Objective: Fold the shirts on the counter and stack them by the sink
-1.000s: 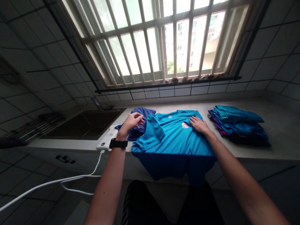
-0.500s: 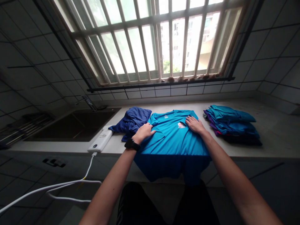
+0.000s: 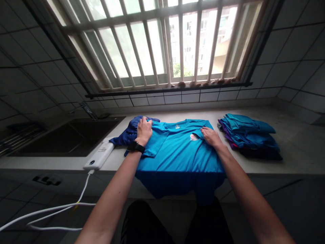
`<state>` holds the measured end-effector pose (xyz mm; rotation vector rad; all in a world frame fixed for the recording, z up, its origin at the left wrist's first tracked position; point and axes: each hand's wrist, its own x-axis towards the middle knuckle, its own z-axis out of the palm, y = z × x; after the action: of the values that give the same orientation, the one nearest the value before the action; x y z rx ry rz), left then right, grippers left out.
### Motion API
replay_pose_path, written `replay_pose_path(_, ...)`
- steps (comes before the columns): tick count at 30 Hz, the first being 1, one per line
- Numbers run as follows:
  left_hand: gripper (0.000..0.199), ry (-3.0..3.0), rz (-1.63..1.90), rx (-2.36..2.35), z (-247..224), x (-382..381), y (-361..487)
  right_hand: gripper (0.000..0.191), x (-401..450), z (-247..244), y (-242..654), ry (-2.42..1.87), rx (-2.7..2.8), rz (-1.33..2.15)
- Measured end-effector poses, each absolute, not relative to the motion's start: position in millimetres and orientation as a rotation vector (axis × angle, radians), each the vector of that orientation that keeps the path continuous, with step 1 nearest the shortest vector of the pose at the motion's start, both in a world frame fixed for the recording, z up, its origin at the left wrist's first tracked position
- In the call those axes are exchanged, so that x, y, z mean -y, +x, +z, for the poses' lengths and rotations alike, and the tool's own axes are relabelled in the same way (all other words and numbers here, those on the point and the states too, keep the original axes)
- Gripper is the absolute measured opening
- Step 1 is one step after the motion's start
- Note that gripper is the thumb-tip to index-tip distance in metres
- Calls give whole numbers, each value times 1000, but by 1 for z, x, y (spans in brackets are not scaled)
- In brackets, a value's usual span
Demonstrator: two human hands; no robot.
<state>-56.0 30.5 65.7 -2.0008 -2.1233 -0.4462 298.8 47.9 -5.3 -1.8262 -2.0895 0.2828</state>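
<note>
A bright blue T-shirt (image 3: pixel 175 149) lies spread on the counter, its collar toward the window and its lower part hanging over the front edge. With fingers closed, my left hand (image 3: pixel 144 131) grips the shirt's left sleeve, which is spread out to the side over part of a dark blue garment (image 3: pixel 128 131). On the other side, my right hand (image 3: pixel 211 136) has its fingers curled on the cloth near the shoulder, beside a small pale chest print (image 3: pixel 194 137). The cloth is bunched at those fingertips.
A stack of folded clothes (image 3: pixel 250 134) sits on the counter (image 3: pixel 299 142) at right. To the left are a white power strip (image 3: pixel 99 156) with a cable (image 3: pixel 85 189), a dark sink (image 3: pixel 63 135) and a faucet (image 3: pixel 87 110). A barred window (image 3: pixel 162 44) is behind.
My left hand has moved left and away from me, drawing the sleeve outward over the dark blue garment. My right hand stays near the shoulder, its fingers now more curled. The view has shifted slightly.
</note>
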Motion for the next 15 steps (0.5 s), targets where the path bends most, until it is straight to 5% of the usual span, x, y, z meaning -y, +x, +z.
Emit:
replay_pose_path(6,40,-2105,-199,2097,50,-34,-48,51,-49,-11,297,-1878,2128,172)
replay_pose_path(15,51,-1933,-903,2261,40,-43,-76,52,-43,8,300,-1990,1975,113)
